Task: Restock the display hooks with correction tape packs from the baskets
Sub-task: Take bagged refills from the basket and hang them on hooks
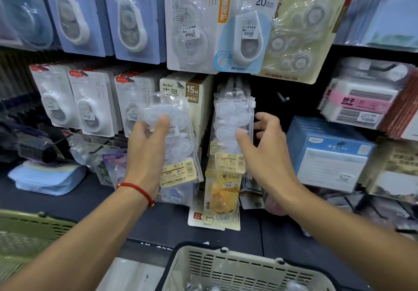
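- your left hand (147,146) grips a clear bag of correction tape packs (178,141), thumb across its front, raised before the display.
- your right hand (264,153) holds nothing, fingers loosely spread, thumb touching the hanging clear packs (230,121).
- white basket (226,268) below.

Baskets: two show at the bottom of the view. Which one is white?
The white basket at bottom centre, below the hands, is the one; the other basket, at the left edge, is green.

You'll see a folded blue cloth (48,179) on the dark counter (67,202) at left. Boxed blue packs (328,153) hang at right, with pink-labelled packs (359,101) above them.
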A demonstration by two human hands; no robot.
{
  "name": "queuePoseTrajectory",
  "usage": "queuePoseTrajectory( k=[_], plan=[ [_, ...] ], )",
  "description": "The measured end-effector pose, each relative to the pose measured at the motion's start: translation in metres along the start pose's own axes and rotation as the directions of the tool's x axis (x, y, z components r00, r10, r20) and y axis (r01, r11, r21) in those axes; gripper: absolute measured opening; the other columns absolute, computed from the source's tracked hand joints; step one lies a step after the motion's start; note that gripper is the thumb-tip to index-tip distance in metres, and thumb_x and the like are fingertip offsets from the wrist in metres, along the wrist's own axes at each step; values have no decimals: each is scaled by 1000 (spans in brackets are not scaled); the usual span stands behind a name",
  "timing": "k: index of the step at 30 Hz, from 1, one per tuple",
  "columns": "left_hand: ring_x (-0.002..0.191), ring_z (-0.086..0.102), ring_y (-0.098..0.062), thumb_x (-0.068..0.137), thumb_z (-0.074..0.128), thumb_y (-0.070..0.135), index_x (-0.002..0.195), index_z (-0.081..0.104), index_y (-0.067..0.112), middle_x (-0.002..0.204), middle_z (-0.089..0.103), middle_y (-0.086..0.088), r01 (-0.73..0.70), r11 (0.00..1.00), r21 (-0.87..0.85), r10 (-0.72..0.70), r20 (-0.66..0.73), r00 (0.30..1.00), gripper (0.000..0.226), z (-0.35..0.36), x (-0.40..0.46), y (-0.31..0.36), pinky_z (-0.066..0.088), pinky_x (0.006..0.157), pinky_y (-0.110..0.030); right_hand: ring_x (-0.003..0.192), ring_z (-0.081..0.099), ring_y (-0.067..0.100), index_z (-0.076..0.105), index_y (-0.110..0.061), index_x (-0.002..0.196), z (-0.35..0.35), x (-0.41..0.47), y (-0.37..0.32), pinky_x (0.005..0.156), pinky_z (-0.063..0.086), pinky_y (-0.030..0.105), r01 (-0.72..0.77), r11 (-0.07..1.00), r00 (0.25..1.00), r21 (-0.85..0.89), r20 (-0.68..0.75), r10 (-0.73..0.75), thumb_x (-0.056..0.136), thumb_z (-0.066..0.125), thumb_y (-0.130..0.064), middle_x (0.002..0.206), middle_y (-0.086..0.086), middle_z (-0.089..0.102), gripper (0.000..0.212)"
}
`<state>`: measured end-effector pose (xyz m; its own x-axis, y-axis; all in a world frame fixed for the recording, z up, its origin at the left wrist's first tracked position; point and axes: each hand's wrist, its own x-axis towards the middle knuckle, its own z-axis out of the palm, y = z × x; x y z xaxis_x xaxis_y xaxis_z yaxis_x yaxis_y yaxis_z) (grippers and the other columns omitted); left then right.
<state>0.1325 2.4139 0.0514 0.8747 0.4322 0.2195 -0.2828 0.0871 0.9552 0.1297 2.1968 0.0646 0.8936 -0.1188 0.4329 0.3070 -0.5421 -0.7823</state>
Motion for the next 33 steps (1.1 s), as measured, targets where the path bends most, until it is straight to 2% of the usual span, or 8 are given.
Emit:
queuePoseTrajectory(
  k=[4,8,13,18,20,23,28,33],
  plan=[
    [115,66,-11,88,70,60,120,62,25,124,69,6,35,995,91,-42,76,996,48,7,-12,-1,54,100,-42,123,43,5,52,-28,135,4,-8,-3,104,38,26,128,985,984,-112,137,-112,101,61,-40,129,-13,49,38],
    [103,76,-14,78,77,48,115,65,22,109,79,3,60,998,-18,-55,208,977,46,22,-27,-6,64,86,-37,103,59,-3,64,-32,114,16,-17,-3,83,44,14,154,985,938,-74,323,-123,100,60,-50,112,-16,64,23],
    [102,76,-9,80,81,46,121,63,26,111,79,9,45,999,-21,-39,234,971,49,27,-28,-9,65,83,-32,81,62,8,59,-31,96,21,-23,2,67,47,18,131,991,965,25,225,-133,104,56,-45,88,-9,67,17],
    [110,70,-24,81,71,45,98,61,31,106,70,4,144,989,-12,-142,133,981,24,19,-17,-6,54,102,-55,66,49,8,52,-25,99,16,-15,8,63,46,35,49,991,993,124,100,-62,106,51,-47,83,7,57,23],
    [109,65,-30,79,64,43,90,59,33,103,65,2,146,989,1,-145,118,982,16,18,-16,-3,51,99,-56,64,47,8,54,-26,97,11,-7,7,64,45,39,24,986,997,168,68,-35,105,51,-48,76,0,52,24],
    [104,62,-30,79,59,41,80,60,38,100,63,1,141,990,6,-141,93,986,3,16,-17,-1,47,86,-50,72,60,22,59,-28,99,7,3,4,70,51,44,-19,973,996,228,86,-1,106,54,-47,92,17,66,21],
    [112,66,-42,80,55,39,82,61,36,103,67,-5,110,994,18,-111,52,993,6,15,-19,4,51,95,-65,74,72,24,65,-21,103,2,10,2,68,56,41,-32,951,997,308,80,8,105,60,-40,86,11,75,20],
    [110,67,-37,80,54,32,105,64,24,116,70,-11,64,997,31,-66,64,996,28,15,-18,7,54,98,-65,60,70,6,68,-16,103,2,9,1,51,50,18,-40,931,996,364,91,7,104,64,-35,74,-3,76,20]
  ],
)
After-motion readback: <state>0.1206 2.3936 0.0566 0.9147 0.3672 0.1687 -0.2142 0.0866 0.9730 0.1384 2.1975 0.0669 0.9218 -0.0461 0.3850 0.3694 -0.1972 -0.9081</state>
